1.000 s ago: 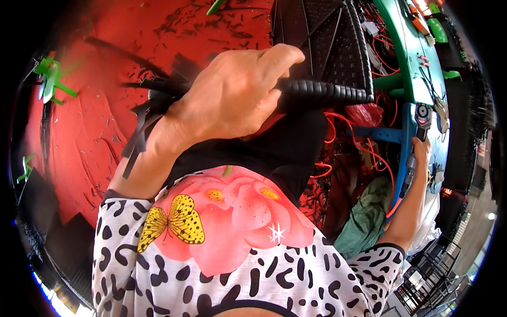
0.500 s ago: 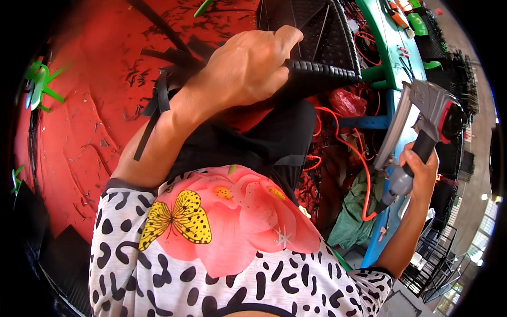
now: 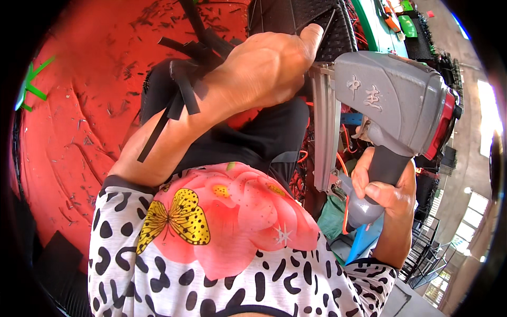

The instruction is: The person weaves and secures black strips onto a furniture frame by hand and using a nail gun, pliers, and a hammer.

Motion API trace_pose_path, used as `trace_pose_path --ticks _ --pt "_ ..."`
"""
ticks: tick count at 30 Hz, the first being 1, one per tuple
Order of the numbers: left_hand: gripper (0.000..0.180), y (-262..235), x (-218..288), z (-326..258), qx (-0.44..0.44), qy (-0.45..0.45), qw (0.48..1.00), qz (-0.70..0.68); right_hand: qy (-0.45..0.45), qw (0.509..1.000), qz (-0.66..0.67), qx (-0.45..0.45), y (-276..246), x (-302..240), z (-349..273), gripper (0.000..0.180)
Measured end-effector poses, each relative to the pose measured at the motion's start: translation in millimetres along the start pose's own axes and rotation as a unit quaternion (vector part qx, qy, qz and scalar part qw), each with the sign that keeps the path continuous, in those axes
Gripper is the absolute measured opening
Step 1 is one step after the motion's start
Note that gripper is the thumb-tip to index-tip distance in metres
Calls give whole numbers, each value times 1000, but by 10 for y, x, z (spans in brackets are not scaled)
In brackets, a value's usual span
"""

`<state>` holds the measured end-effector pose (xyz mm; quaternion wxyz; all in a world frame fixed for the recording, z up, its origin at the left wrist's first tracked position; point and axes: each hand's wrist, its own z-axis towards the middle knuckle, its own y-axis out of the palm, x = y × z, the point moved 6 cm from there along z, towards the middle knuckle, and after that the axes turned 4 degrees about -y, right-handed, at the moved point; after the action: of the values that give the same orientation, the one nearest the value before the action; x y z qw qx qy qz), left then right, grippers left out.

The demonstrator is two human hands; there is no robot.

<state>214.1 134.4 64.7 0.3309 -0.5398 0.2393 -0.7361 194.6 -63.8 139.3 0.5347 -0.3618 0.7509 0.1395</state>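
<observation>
Head view: nail gun raised beside the woven panel, both hands occupied.

We note the left hand (image 3: pixel 264 66) closed over the edge of the black woven panel (image 3: pixel 296 21), thumb pressed on the weave, loose black strips (image 3: pixel 182 87) trailing across the wrist. The right hand (image 3: pixel 385 193) has its grip wrapped fully round the handle of the grey nail gun (image 3: pixel 391 100), whose long magazine stands just beside the left hand. Little free room between them. Red floor (image 3: pixel 79 121) lies open at left; orange hoses (image 3: pixel 346 140) crowd behind the gun.
</observation>
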Motion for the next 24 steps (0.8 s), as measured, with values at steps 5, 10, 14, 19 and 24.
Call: trace_pose_path --ticks 5,10,14,19,24 --pt "43 -88 75 -16 44 69 997 -1 7 999 -9 32 0 -20 20 18" --pt "43 -84 105 -17 42 65 997 -1 15 1000 -12 25 7 -35 2 18" --pt "41 -87 127 -24 67 75 995 5 26 998 -41 31 -14 -69 -12 17" --pt "42 -49 147 -49 49 61 997 -17 43 998 -45 23 -3 -100 -27 15" --pt "57 7 355 -225 123 138 822 538 60 995 -66 38 -51 -115 -41 14"
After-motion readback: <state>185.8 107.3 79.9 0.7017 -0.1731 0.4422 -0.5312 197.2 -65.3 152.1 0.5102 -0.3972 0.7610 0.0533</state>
